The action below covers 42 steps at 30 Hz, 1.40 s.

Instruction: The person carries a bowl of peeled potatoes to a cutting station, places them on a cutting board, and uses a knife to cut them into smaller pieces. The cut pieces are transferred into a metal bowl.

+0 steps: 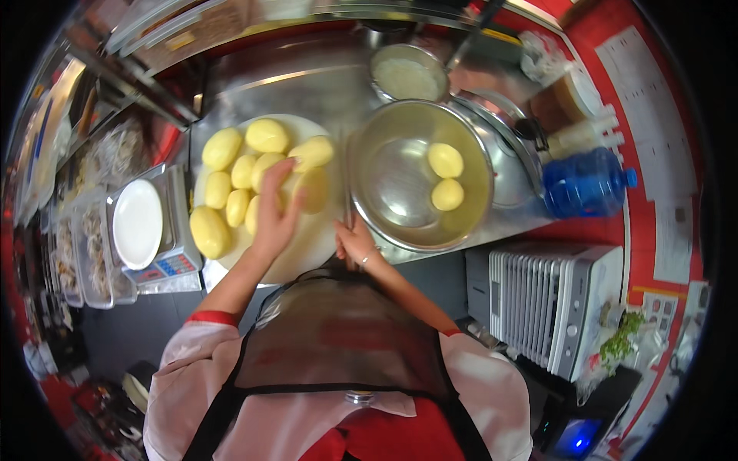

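Several peeled potatoes (218,190) lie on a round white cutting board (288,248). My left hand (271,216) reaches over them, thumb and fingers apart. Its fingertips are at an oblong potato (314,152), and the thumb is beside a blurred potato (311,190); firm contact is unclear. At the board's right edge, my right hand (354,241) is closed around a knife (347,190), whose thin blade points away from me, edge-on and blurred. Just right of the knife stands a large steel bowl (398,173) holding two peeled potatoes (445,161).
Left of the board is a digital scale (170,265) bearing a white plate (137,225). A smaller metal bowl (406,78) with whitish contents stands behind the large one. Farther right lies a blue plastic bottle (585,184). A white slatted appliance (530,305) stands below the counter at right.
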### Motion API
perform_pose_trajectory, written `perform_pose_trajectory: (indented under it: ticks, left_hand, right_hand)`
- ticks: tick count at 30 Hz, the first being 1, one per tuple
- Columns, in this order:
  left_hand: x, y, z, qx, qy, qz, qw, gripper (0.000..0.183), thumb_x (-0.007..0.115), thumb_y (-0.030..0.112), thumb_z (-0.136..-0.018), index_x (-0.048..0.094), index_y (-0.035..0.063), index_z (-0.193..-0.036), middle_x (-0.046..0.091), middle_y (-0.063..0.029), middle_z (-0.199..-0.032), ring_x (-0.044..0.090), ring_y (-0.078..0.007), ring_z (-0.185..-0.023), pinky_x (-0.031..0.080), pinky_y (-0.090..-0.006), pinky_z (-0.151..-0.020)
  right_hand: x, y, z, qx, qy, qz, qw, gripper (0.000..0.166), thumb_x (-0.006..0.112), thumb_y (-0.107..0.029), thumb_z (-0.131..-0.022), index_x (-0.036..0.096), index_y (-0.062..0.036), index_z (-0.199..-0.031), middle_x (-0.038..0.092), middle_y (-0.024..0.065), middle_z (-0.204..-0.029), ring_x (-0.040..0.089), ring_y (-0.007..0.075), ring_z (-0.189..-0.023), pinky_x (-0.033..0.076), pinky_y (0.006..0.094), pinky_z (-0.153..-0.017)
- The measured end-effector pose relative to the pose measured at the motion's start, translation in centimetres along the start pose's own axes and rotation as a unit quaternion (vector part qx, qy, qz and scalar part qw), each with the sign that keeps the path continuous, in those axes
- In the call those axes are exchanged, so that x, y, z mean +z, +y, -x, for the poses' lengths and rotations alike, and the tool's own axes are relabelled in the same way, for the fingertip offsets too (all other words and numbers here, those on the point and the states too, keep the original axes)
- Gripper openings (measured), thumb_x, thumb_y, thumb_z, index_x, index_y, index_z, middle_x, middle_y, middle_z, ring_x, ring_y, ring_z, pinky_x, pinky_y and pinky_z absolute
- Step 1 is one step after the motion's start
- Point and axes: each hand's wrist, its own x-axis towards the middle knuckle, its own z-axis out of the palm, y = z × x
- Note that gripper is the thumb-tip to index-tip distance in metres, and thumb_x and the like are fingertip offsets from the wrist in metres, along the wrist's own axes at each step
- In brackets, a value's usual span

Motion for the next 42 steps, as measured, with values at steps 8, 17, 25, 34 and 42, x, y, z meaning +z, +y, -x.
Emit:
perform_pose_trajectory:
  ticks: [8, 17, 25, 34, 42]
  left_hand:
    - [22.5, 1.8, -8.7, 0.269, -0.358, -0.123, 0.886, 0.050, 0.069, 0.018, -0.076, 0.051, 0.0106, -0.123, 0.045, -0.0145, -0.131, 0.040, -0.0333, -0.125, 0.031, -0.0450, -0.107]
    - [34.4, -0.7, -10.6, 0.242, -0.440, -0.398, 0.768, 0.066, 0.067, 0.018, -0.073, 0.044, 0.0229, -0.134, 0.037, -0.0101, -0.140, 0.033, -0.0354, -0.132, 0.034, -0.0465, -0.105]
    - [29.2, -2.5, -10.8, 0.054, -0.427, -0.405, 0.807, 0.089, 0.082, 0.030, -0.059, 0.036, 0.0192, -0.135, 0.046, -0.0173, -0.127, 0.053, -0.0381, -0.112, 0.048, -0.0486, -0.086]
    - [14.2, 6.2, -5.3, -0.111, -0.309, 0.167, 0.930, 0.083, 0.079, 0.026, -0.067, 0.031, 0.0071, -0.132, 0.049, -0.0168, -0.122, 0.048, -0.0271, -0.117, 0.042, -0.0370, -0.097]
    - [-1.2, 1.6, 2.4, -0.256, -0.226, 0.023, 0.940, 0.087, 0.080, 0.028, -0.069, 0.028, 0.0058, -0.135, 0.049, -0.0173, -0.121, 0.052, -0.0300, -0.112, 0.043, -0.0379, -0.095]
  right_hand:
    - [0.2, 1.4, -0.7, -0.022, -0.046, -0.074, 0.996, 0.044, 0.056, -0.023, -0.091, 0.035, -0.0053, -0.125, 0.052, 0.0068, -0.061, 0.049, 0.0150, -0.039, 0.042, 0.0293, -0.035]
    - [0.9, 6.5, -3.3, -0.186, -0.072, 0.043, 0.979, 0.026, 0.051, -0.015, -0.089, 0.047, -0.0010, -0.111, 0.058, 0.0109, -0.064, 0.056, 0.0187, -0.043, 0.045, 0.0318, -0.038]
    - [0.8, 5.0, -2.5, -0.137, -0.099, 0.086, 0.982, 0.021, 0.054, -0.018, -0.089, 0.052, -0.0005, -0.100, 0.057, 0.0095, -0.061, 0.054, 0.0174, -0.043, 0.044, 0.0314, -0.039]
    - [-1.6, 2.9, -0.9, -0.082, -0.118, -0.028, 0.989, 0.024, 0.049, -0.024, -0.093, 0.052, -0.0030, -0.083, 0.049, 0.0034, -0.051, 0.051, 0.0144, -0.038, 0.040, 0.0281, -0.034]
    - [0.3, -0.8, 0.3, -0.023, -0.013, -0.044, 0.999, 0.026, 0.052, -0.016, -0.094, 0.042, -0.0015, -0.113, 0.048, 0.0040, -0.054, 0.045, 0.0131, -0.035, 0.036, 0.0272, -0.032]
